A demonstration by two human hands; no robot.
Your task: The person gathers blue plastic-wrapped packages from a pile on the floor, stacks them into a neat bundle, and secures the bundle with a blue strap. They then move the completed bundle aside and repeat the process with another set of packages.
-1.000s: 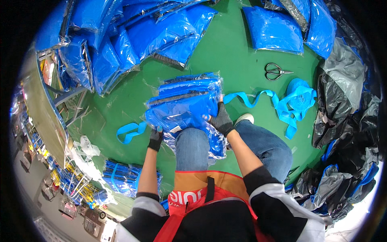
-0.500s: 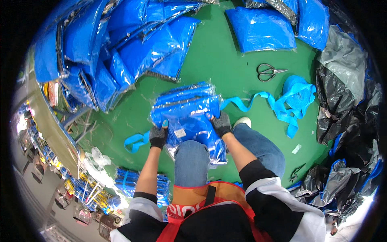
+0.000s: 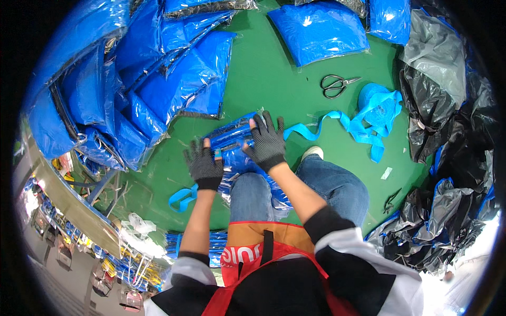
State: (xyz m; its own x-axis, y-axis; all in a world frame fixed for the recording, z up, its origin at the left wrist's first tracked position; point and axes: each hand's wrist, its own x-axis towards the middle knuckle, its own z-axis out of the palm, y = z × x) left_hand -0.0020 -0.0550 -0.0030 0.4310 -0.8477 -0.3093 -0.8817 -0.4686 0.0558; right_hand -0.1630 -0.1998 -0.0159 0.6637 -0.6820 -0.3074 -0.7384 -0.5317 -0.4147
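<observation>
I see both hands open, fingers spread, over a bundle of clear-wrapped blue packages [image 3: 232, 136] at the middle of the green floor [image 3: 263, 73], against the bent knee [image 3: 252, 196]. My gloved left hand [image 3: 204, 166] is at the bundle's left side; my gloved right hand [image 3: 268, 142] lies across its right part. Cyan strap [image 3: 332, 118] runs from there to its roll [image 3: 377, 108], toward the floor's right edge, with scissors [image 3: 335, 86] just beyond. More blue packages [image 3: 195, 79] heap the far left corner.

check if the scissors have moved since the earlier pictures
No. The scissors lie in the same place on the floor, up and left of the blue ribbon roll; the whole view shifted.
</observation>
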